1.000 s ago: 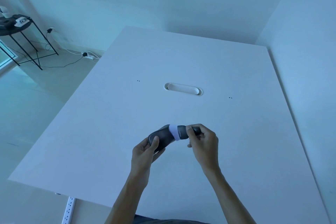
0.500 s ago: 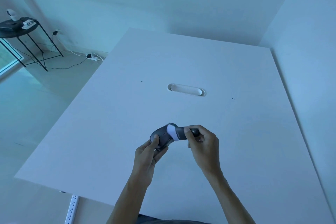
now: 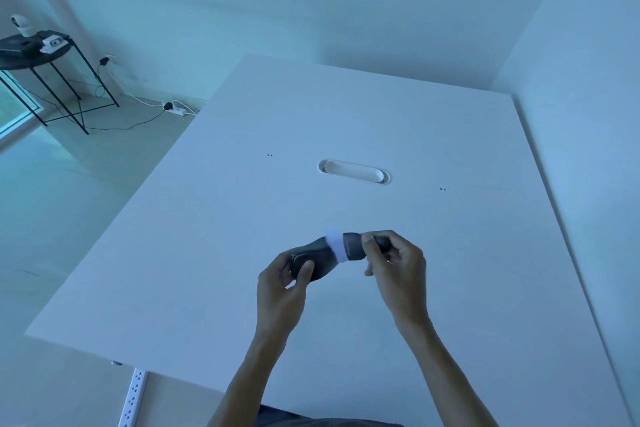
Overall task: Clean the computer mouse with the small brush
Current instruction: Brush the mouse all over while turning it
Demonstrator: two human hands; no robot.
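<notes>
Your left hand [image 3: 282, 282] holds the dark mouse [image 3: 311, 260] up off the white counter [image 3: 207, 253], thumb on top. Your right hand [image 3: 398, 263] has its fingers [image 3: 367, 242] closed on the small brush [image 3: 351, 246], white hairs touching the mouse. Push too hard and the mouse could slip out and fall.

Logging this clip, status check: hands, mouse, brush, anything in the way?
Left hand grips the mouse above the table. Right hand holds the small brush, white bristles on the mouse. Nothing in the way.
</notes>
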